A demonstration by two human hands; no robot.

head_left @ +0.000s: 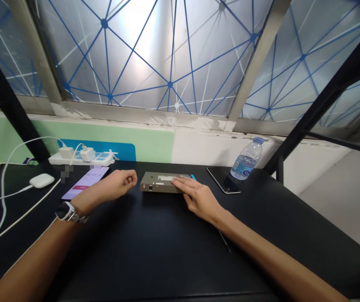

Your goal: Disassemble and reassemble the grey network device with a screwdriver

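Note:
A flat grey-brown metal case (154, 187), with a round power socket in its near side and pale labels on top, lies on the black table. My right hand (195, 191) rests on the case's right part, fingers stretched out and lying flat. Something blue (193, 177) shows just beyond these fingers; its kind is hidden. My left hand (121, 184) hovers to the left of the case, apart from it, fingers curled closed; whether they hold anything small is hidden. A thin dark rod (225, 242) lies by my right forearm, partly covered.
Left of my left hand lies a lit phone (87, 182), with a white earbud case (42, 180) and white cables beside it. A power strip (73, 158) with plugs stands behind. At the right are a dark tablet-like device (222, 180) and a water bottle (247, 161).

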